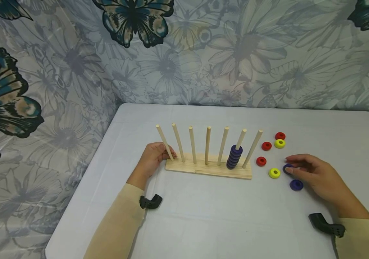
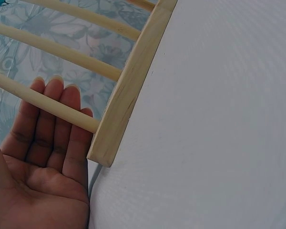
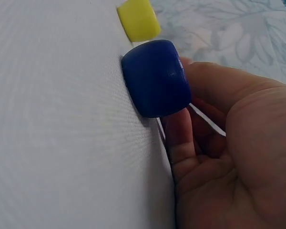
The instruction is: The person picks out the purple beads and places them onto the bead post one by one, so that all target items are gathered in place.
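A wooden peg rack (image 1: 204,169) with a row of upright pegs stands on the white table. Several dark blue rings (image 1: 234,157) are stacked on its second peg from the right. My left hand (image 1: 152,158) is at the rack's left end; in the left wrist view its extended fingers (image 2: 50,124) lie behind the end peg. Right of the rack, my right hand (image 1: 320,176) pinches a blue ring (image 1: 285,168) between thumb and fingers, low over the table. Another blue ring (image 1: 296,185) lies just nearer; in the right wrist view it hides the fingertips.
Loose red rings (image 1: 267,146) and yellow rings (image 1: 274,173) lie between the rack and my right hand. A patterned butterfly cloth (image 1: 204,64) hangs behind the white table (image 1: 220,223). Black wrist mounts (image 1: 150,202) are on both sleeves.
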The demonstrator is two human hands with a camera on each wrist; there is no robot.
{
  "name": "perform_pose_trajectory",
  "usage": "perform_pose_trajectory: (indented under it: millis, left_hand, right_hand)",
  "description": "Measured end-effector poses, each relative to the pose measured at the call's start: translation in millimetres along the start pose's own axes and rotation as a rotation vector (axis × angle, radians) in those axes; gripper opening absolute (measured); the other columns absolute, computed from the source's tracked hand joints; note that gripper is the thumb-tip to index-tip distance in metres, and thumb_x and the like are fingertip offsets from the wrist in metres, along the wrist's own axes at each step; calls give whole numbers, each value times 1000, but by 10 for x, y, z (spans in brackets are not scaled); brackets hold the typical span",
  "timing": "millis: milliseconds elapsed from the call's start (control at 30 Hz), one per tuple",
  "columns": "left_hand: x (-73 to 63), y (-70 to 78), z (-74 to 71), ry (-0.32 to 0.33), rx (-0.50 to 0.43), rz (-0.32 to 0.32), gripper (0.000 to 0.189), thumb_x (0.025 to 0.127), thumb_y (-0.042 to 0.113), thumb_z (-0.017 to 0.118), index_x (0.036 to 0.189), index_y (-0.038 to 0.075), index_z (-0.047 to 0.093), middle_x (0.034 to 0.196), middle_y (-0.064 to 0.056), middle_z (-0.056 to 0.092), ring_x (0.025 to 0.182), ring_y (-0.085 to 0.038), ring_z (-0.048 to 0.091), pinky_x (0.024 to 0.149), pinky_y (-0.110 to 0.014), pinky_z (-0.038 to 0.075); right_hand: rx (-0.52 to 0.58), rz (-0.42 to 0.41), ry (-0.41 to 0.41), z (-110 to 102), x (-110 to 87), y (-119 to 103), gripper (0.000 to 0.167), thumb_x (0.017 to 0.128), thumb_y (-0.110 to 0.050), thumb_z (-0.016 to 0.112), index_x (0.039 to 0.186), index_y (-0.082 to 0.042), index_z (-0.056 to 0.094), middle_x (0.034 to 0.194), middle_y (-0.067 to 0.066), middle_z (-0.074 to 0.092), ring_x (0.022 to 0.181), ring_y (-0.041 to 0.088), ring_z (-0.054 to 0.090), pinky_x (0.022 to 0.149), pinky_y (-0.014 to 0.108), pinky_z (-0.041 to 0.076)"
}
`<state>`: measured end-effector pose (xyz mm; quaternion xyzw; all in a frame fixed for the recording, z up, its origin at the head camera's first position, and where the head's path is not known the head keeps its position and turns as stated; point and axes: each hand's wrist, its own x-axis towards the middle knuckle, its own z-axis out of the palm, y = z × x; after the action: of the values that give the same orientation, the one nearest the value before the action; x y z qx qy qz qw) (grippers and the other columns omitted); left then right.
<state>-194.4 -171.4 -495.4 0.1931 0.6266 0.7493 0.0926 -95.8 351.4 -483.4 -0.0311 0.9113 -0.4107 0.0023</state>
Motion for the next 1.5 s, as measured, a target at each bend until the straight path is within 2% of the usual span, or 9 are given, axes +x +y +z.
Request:
perform_pose_trajectory:
  millis: [133, 367, 467, 633, 733, 1133, 1233, 1333, 1500]
  left_hand:
    - [0, -13, -11, 0, -6, 7, 87, 93, 69, 71, 97, -18, 71, 92, -7, 79, 88, -18, 77, 82, -32, 64]
    - [5, -40, -23, -3, -12, 12, 67, 93, 68, 70, 94, 2, 80, 92, -7, 79, 88, -18, 77, 81, -31, 64]
    - [6, -49, -28, -5, -13, 14, 72, 94, 68, 70, 95, -4, 79, 92, -7, 79, 88, -18, 77, 81, -31, 63]
    - [6, -49, -28, -9, -16, 21, 89, 95, 66, 70, 99, -23, 67, 92, -6, 79, 88, -17, 77, 81, -31, 64]
    - [7, -48, -24, -12, -16, 23, 92, 95, 66, 70, 100, -26, 64, 92, -6, 79, 88, -17, 77, 81, -31, 64]
    - [11, -36, -23, 1, -24, -1, 79, 92, 68, 72, 95, -11, 75, 92, -7, 79, 88, -17, 77, 82, -31, 63]
    - [8, -22, -17, 5, -21, -4, 85, 92, 69, 72, 96, -17, 72, 92, -7, 79, 87, -17, 77, 82, -31, 63]
    - [7, -18, -17, 2, -19, 0, 84, 92, 69, 72, 96, -16, 73, 92, -7, 79, 88, -18, 77, 82, -31, 64]
    - [5, -36, -28, -4, -27, 3, 65, 92, 68, 72, 94, 3, 81, 92, -8, 79, 89, -18, 77, 83, -32, 64]
  right_hand:
    - [3, -2, 3, 6, 4, -1, 32, 106, -19, 77, 133, -4, 70, 125, -4, 68, 96, -5, 64, 78, 8, 49]
    - [-35, 14, -19, 25, 16, -15, 38, 102, -12, 80, 136, -2, 68, 137, 20, 63, 94, -4, 58, 76, 7, 48]
    - [-57, 26, -25, 35, 19, -20, 40, 101, -10, 81, 138, -2, 67, 138, 24, 62, 91, -2, 59, 73, 9, 49]
    - [-88, 29, -3, 50, 18, -17, 39, 101, -14, 82, 136, -3, 69, 133, 20, 64, 89, 6, 57, 71, 10, 48]
    - [-93, 26, 17, 55, 15, -10, 39, 101, -15, 83, 136, -4, 69, 131, 18, 64, 90, 8, 55, 71, 10, 46]
    - [-77, 59, 63, 22, -11, -54, 42, 103, -21, 80, 140, -6, 67, 128, 18, 66, 95, 1, 57, 75, 12, 45]
    - [-73, 57, 66, 28, -12, -62, 43, 103, -18, 80, 141, -5, 67, 127, 20, 66, 94, -1, 57, 74, 13, 45]
    - [-76, 59, 65, 26, -12, -76, 44, 103, -18, 81, 142, -4, 66, 128, 20, 66, 93, -2, 56, 73, 12, 45]
    - [-78, 78, 66, 30, -22, -117, 44, 104, -20, 79, 143, -5, 65, 132, 18, 63, 95, 0, 57, 73, 9, 46]
